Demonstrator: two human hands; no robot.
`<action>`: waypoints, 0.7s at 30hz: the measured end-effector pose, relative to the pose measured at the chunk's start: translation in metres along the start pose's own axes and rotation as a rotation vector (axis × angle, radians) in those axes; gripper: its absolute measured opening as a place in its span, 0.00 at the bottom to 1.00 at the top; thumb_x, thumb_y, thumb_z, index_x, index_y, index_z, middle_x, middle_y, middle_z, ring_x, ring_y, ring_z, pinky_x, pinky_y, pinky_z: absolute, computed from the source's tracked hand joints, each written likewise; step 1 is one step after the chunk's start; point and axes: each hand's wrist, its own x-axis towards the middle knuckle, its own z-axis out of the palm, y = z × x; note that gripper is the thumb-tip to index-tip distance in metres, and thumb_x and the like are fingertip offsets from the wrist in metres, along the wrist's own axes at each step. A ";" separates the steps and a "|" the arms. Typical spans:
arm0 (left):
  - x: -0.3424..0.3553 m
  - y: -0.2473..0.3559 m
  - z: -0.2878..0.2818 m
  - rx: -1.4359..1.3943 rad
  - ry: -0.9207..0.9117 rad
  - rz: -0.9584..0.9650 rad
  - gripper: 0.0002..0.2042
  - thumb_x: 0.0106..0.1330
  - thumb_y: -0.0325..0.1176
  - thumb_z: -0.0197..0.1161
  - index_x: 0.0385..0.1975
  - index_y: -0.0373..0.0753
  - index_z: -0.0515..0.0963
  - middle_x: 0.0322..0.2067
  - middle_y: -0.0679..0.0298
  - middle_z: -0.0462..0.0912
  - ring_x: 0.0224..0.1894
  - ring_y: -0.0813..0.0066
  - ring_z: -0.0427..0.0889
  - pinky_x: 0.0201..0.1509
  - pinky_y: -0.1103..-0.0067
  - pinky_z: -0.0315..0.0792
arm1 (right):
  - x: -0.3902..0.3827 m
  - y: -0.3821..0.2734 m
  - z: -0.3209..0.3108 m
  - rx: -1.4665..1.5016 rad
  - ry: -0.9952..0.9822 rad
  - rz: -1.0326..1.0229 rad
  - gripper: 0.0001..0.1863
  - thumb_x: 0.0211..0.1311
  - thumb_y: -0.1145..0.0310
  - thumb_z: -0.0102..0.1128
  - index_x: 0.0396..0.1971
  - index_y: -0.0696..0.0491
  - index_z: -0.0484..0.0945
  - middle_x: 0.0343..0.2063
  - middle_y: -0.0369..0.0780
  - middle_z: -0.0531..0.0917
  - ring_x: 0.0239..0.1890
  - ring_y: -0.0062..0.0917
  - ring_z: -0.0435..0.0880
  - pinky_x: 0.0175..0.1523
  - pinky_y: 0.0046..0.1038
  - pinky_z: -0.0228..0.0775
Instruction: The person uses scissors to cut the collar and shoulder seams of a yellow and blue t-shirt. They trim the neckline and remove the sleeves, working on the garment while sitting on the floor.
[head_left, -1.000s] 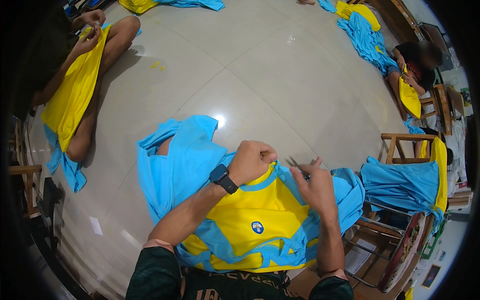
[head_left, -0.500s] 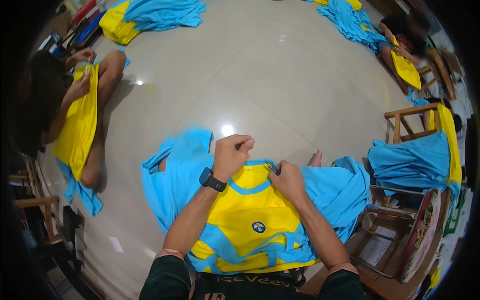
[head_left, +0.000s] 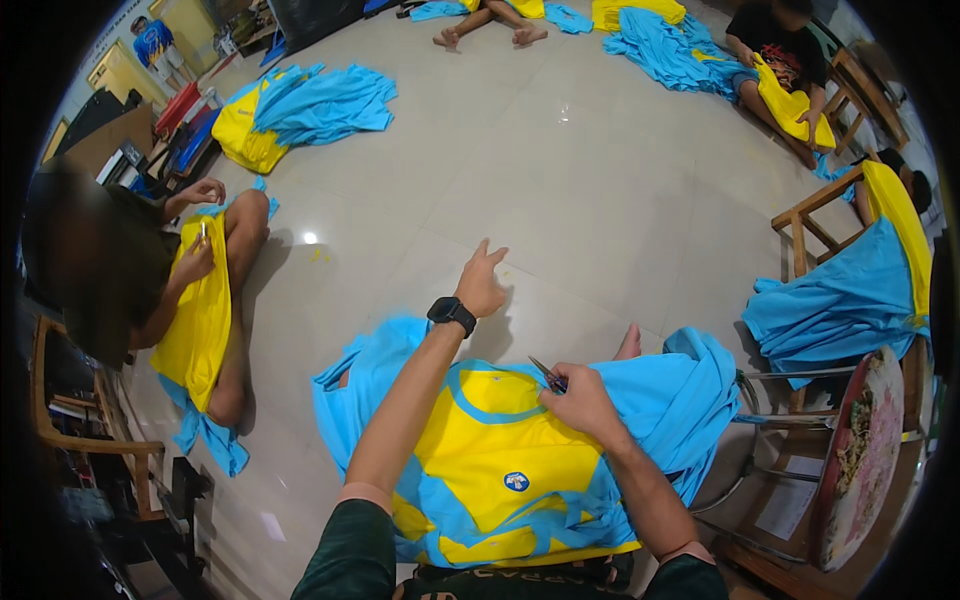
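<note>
A yellow shirt (head_left: 500, 450) with light blue collar, sleeves and trim lies spread over my lap, a small round blue badge (head_left: 516, 481) on its chest. My left hand (head_left: 483, 282), a dark watch on its wrist, reaches out past the collar above the floor. Its fingers are stretched and apart, with nothing visible in them. Beside the right of the collar, my right hand (head_left: 583, 402) is closed round small scissors (head_left: 546, 372), whose pointed metal blades stick out to the upper left. The folds hide most of the shirt's lower part.
A person (head_left: 120, 260) at the left holds a yellow garment (head_left: 195, 320). Blue and yellow shirts (head_left: 320, 105) lie heaped farther back. Garments drape over a wooden chair (head_left: 800, 225) at the right, near a round-seated stool (head_left: 860, 460). Another person (head_left: 785, 60) sits at the far right.
My left hand has moved forward, away from the collar, and its fingers have opened out. The scissors in my right hand now show their blades clear of the collar. The view has tilted up.
</note>
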 end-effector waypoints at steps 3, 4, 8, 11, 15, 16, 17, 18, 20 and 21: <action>0.014 -0.021 0.008 0.099 -0.210 -0.075 0.35 0.58 0.30 0.69 0.69 0.34 0.70 0.73 0.34 0.60 0.69 0.38 0.72 0.71 0.61 0.70 | 0.000 0.007 -0.003 0.049 0.049 -0.002 0.16 0.54 0.66 0.70 0.38 0.63 0.84 0.31 0.55 0.87 0.35 0.46 0.88 0.44 0.39 0.78; 0.014 -0.022 0.008 0.157 -0.264 -0.132 0.35 0.58 0.31 0.69 0.69 0.32 0.70 0.71 0.36 0.64 0.68 0.39 0.73 0.71 0.62 0.71 | 0.000 0.009 -0.003 0.083 0.085 -0.014 0.17 0.54 0.66 0.70 0.38 0.63 0.84 0.31 0.55 0.87 0.34 0.44 0.88 0.43 0.39 0.78; 0.002 0.002 -0.017 -0.314 -0.397 -0.305 0.28 0.66 0.35 0.69 0.65 0.30 0.74 0.61 0.45 0.80 0.63 0.54 0.80 0.68 0.67 0.73 | 0.004 0.018 0.000 0.323 0.131 0.040 0.15 0.56 0.67 0.69 0.39 0.63 0.85 0.28 0.46 0.86 0.29 0.31 0.85 0.39 0.34 0.76; -0.019 0.043 -0.047 -0.678 -0.730 -0.298 0.22 0.72 0.36 0.68 0.60 0.29 0.78 0.54 0.52 0.86 0.57 0.66 0.84 0.64 0.72 0.75 | 0.006 0.018 0.001 0.654 0.091 0.079 0.13 0.59 0.69 0.67 0.38 0.62 0.84 0.23 0.37 0.81 0.24 0.21 0.78 0.31 0.27 0.69; -0.066 0.090 -0.071 -0.745 -0.928 0.051 0.17 0.75 0.32 0.64 0.58 0.29 0.79 0.52 0.55 0.87 0.53 0.71 0.85 0.61 0.74 0.77 | 0.005 0.013 -0.012 0.842 -0.069 0.283 0.08 0.64 0.69 0.62 0.35 0.60 0.81 0.20 0.32 0.74 0.17 0.15 0.68 0.22 0.23 0.56; -0.071 0.095 -0.074 -0.724 -0.897 -0.009 0.17 0.76 0.31 0.63 0.59 0.29 0.79 0.52 0.56 0.87 0.53 0.72 0.84 0.61 0.75 0.77 | 0.004 0.009 -0.012 0.885 -0.063 0.302 0.07 0.65 0.70 0.61 0.34 0.59 0.80 0.19 0.31 0.72 0.14 0.13 0.64 0.19 0.22 0.51; -0.076 0.098 -0.076 -0.734 -0.852 -0.025 0.16 0.77 0.31 0.62 0.59 0.29 0.79 0.52 0.57 0.87 0.53 0.73 0.84 0.60 0.75 0.77 | 0.004 0.006 -0.013 0.939 -0.068 0.316 0.05 0.66 0.71 0.60 0.34 0.58 0.78 0.17 0.30 0.71 0.11 0.11 0.60 0.15 0.21 0.46; -0.080 0.099 -0.077 -0.729 -0.811 -0.042 0.16 0.77 0.30 0.61 0.60 0.29 0.79 0.51 0.57 0.87 0.52 0.74 0.84 0.60 0.76 0.77 | 0.003 0.004 -0.014 0.911 -0.062 0.335 0.06 0.67 0.70 0.59 0.33 0.58 0.78 0.17 0.30 0.71 0.11 0.12 0.60 0.16 0.21 0.46; -0.083 0.097 -0.082 -0.827 -0.803 -0.124 0.16 0.78 0.30 0.60 0.60 0.30 0.78 0.51 0.59 0.87 0.52 0.77 0.83 0.59 0.78 0.77 | 0.003 0.001 -0.015 0.878 -0.068 0.357 0.08 0.67 0.68 0.58 0.32 0.58 0.78 0.16 0.31 0.71 0.11 0.12 0.60 0.16 0.21 0.48; -0.085 0.095 -0.085 -0.857 -0.793 -0.156 0.16 0.78 0.30 0.59 0.61 0.30 0.78 0.51 0.59 0.86 0.51 0.78 0.83 0.58 0.79 0.77 | 0.003 -0.001 -0.016 0.874 -0.070 0.359 0.09 0.67 0.67 0.58 0.32 0.58 0.78 0.16 0.31 0.71 0.11 0.13 0.60 0.16 0.21 0.48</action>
